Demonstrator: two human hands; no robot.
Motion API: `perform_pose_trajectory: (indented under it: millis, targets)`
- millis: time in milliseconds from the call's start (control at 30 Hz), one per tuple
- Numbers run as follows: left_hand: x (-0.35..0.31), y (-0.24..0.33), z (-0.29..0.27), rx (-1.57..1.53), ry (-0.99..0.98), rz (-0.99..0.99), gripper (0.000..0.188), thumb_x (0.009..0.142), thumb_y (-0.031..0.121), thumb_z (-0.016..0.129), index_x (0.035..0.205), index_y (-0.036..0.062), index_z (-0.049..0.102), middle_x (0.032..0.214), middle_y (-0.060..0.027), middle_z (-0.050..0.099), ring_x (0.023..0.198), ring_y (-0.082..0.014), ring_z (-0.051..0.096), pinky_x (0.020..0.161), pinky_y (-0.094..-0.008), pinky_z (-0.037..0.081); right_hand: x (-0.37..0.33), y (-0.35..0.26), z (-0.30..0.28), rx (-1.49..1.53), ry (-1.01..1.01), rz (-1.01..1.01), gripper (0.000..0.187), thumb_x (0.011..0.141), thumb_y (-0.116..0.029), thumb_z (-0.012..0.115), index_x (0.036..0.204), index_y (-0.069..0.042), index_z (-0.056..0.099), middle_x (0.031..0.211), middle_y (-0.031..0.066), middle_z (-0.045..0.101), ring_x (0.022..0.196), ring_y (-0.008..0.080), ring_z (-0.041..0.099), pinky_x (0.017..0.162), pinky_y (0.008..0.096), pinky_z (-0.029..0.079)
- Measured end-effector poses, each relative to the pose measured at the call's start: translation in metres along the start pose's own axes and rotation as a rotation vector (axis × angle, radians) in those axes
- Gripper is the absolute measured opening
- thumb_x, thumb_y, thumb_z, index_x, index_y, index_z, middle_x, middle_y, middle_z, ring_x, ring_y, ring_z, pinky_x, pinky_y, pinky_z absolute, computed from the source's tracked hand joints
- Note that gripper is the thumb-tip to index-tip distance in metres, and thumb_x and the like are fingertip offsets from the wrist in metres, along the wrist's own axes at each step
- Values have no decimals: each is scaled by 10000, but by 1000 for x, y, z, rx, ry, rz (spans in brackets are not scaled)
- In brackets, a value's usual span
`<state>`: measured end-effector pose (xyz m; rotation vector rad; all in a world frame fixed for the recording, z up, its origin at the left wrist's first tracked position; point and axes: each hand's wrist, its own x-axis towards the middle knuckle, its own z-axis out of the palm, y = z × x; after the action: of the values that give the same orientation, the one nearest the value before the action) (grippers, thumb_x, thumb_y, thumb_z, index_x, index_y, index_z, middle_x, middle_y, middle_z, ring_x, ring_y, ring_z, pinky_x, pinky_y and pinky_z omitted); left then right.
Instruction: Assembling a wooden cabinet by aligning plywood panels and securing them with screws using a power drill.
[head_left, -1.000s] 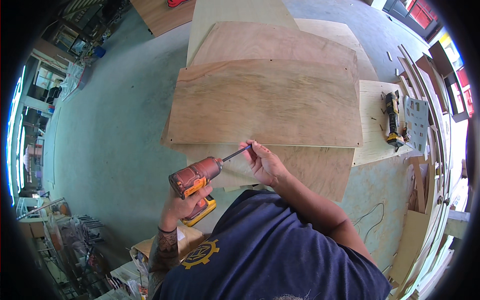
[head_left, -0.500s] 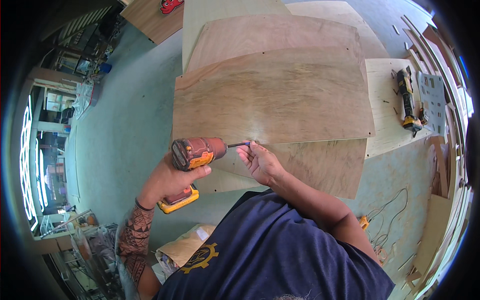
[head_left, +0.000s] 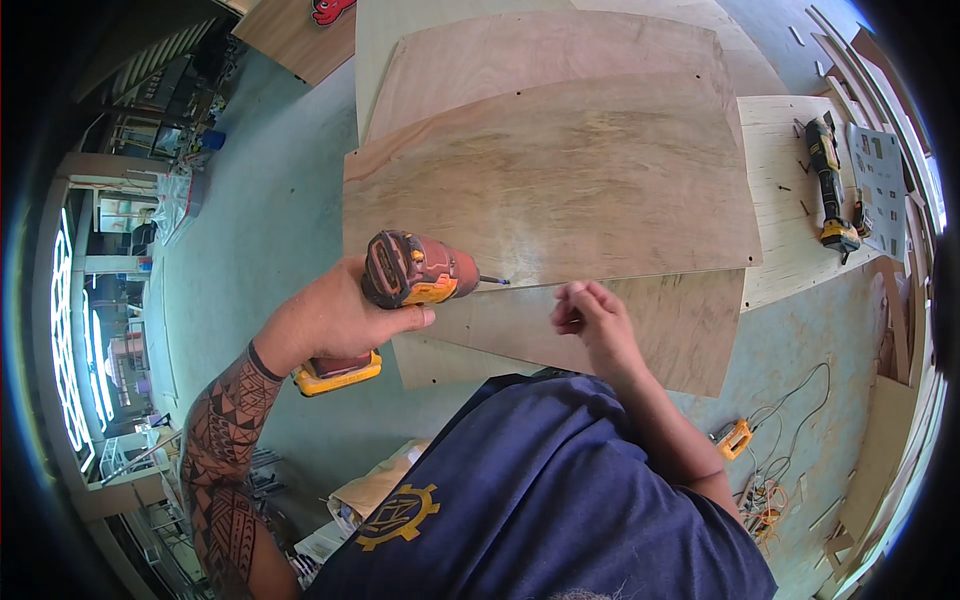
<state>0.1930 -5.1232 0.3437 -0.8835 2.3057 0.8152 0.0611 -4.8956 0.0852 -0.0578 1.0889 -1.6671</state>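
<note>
My left hand (head_left: 325, 318) is wrapped round the grip of a red and yellow cordless drill (head_left: 428, 268). The drill lies sideways with its long driver bit (head_left: 494, 280) pointing right, and the bit's tip is at the near edge of a large brown plywood sheet (head_left: 560, 190). Whether the tip touches the wood I cannot tell. A short way to the right of the tip is my right hand (head_left: 600, 322), apart from the drill, its fingers curled in. What those fingers hold, if anything, is hidden. Small dark holes show near the sheet's corners and far edge.
Other plywood sheets (head_left: 690, 335) lie under and behind the top one. At the right, a yellow and black cordless tool (head_left: 832, 190), loose screws and a printed sheet (head_left: 878, 185) rest on pale plywood. A yellow corded tool (head_left: 735, 440) with tangled cable lies on the floor.
My right hand has let go of the bit and drawn away to the right. The drill has moved right and slightly up, bringing the bit's tip to the sheet's near edge.
</note>
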Motion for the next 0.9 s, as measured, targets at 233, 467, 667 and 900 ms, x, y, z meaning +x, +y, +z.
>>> perform_pose_trajectory:
  millis: [233,467,667,900]
  targets:
    - [3,-3,2,-22,-27,-73,567,903,401,775,1366,93,659,1216,-174,738,1089,-320,714,988,-395,548,-6,-22,-35,-18,192,-200,300,1094,-343,578,1068,-64,686,861,15,682,805,111,646,759,290,528]
    - [8,8,3,34,-65,-80,580,909,420,756,1376,93,652,1246,-200,722,1108,-336,703,993,-400,542,-13,-27,-23,-34,182,-233,297,1096,-335,582,1060,-59,685,861,13,684,801,107,647,752,278,524]
    - [10,-15,10,-15,27,21,445,909,330,792,1203,17,673,824,-51,702,604,-130,633,603,-309,551,-24,-9,4,-87,95,-174,293,1098,-314,585,1068,-40,684,858,7,688,815,103,654,762,268,532]
    - [-5,-23,15,-107,-3,-83,420,916,411,776,1029,14,698,676,-43,669,546,-132,635,552,-338,538,-46,3,26,-411,-72,-129,289,1089,-294,596,1171,-29,679,938,46,698,915,128,668,841,301,541]
